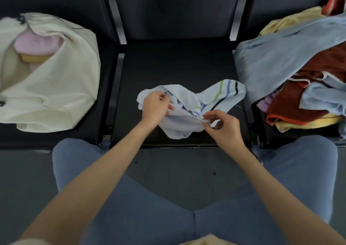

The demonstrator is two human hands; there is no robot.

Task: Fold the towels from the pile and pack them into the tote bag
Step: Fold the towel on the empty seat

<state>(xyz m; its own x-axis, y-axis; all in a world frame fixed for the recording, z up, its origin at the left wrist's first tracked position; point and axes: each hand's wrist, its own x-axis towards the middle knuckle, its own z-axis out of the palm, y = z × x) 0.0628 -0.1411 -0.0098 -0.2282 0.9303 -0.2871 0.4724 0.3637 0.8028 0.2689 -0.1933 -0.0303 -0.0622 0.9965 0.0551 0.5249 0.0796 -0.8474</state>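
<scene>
1. The left hand (154, 105) has its grip pinched on the rumpled edge of a striped towel (189, 106), thumb and fingers curled round the cloth.
2. The right hand (222, 126) pinches the same towel's near hem between thumb and forefinger, the other fingers loosely bent.
3. Between the two grips the thin, soft white cloth is bunched and twisted; beyond the right grip a flap lies flat, showing green, blue and dark stripes.
4. The towel rests on a black padded seat (177, 63), smooth and square, straight ahead of both grips.
5. Well to the left of the left grip slumps the tote bag (56, 87), cream canvas, creased, its mouth open.
6. Inside the bag lie a fluffy pink towel (37, 42) and a yellow towel (34, 57) just under it, both folded.
7. Well to the right of the right grip sits the pile (299, 70): a loose heap of terry cloths in pale blue, rust red with orange edging, yellow and lilac, all tangled.
8. Below the grips are the person's knees in blue-grey trousers (131, 207).
</scene>
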